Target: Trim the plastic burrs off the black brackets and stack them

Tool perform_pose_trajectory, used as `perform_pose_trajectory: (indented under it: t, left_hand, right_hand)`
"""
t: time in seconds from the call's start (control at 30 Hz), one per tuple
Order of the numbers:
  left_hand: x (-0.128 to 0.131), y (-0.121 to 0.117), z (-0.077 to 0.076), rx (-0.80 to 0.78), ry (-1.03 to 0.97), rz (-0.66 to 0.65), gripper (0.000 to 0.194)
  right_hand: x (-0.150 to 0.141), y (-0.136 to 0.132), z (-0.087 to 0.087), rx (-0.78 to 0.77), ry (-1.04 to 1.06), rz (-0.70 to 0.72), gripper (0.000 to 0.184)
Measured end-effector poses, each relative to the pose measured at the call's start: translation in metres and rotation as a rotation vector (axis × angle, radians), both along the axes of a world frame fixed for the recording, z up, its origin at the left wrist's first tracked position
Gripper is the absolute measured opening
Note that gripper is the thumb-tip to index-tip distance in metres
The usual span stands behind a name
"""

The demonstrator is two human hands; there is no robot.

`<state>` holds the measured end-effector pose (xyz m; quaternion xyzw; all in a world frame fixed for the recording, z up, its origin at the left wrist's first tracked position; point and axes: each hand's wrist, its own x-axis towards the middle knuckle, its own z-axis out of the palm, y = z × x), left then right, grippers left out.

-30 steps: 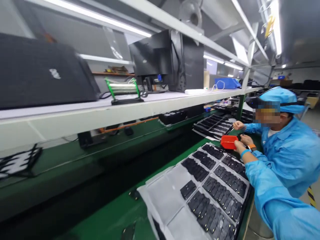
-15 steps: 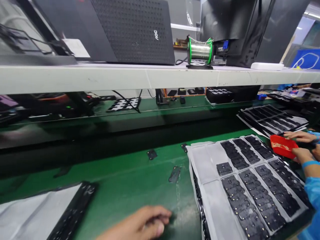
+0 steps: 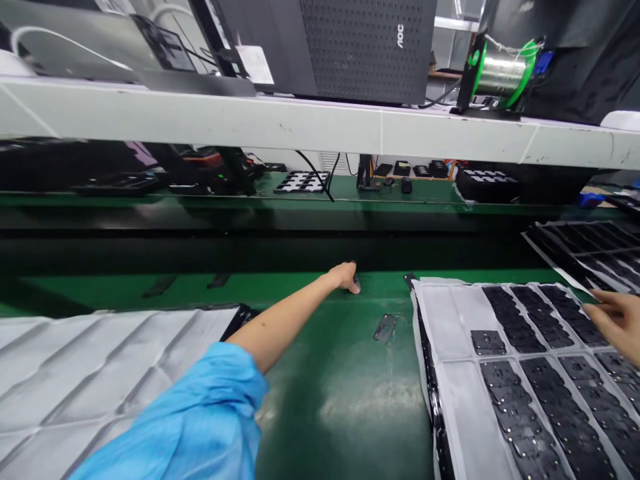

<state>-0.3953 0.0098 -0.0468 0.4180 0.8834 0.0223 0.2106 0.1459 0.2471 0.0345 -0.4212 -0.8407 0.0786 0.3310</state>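
Note:
My left hand (image 3: 345,277) reaches forward over the green bench, thumb and fingers closed on a small black plate (image 3: 357,283) that is mostly hidden by them. A larger black plate (image 3: 385,328) lies flat to its right, and another small dark piece (image 3: 410,281) touches the corner of the tray sheet. At the right edge, my right hand (image 3: 617,323) is only partly visible; its fingers are apart, with nothing seen in them. It hovers near the white compartmented tray (image 3: 467,393), which bears rows of black plates (image 3: 537,413).
On the left lies another white compartmented tray (image 3: 100,380). More trayed plates (image 3: 595,250) sit at the back right. A white shelf edge (image 3: 310,130) crosses above, carrying a monitor (image 3: 370,53) and a wire spool (image 3: 503,73). Behind my left hand runs a dark channel (image 3: 300,250).
The view has swung left. My left hand has moved forward from the near bench and closed on the small plate. The red box near my right hand has gone out of view.

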Motion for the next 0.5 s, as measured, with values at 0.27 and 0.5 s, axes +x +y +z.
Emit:
perform_pose_trajectory:
  t: [0.27, 0.5]
  left_hand:
    - [-0.010, -0.063, -0.001, -0.040, -0.209, -0.081, 0.037]
    - [-0.012, -0.137, 0.006, -0.129, -0.069, -0.149, 0.036]
  right_hand:
    - [-0.245, -0.111, -0.022, -0.152, -0.379, 0.498, 0.026]
    - [-0.362, -0.072, -0.079, -0.331, -0.563, 0.229, 0.036]
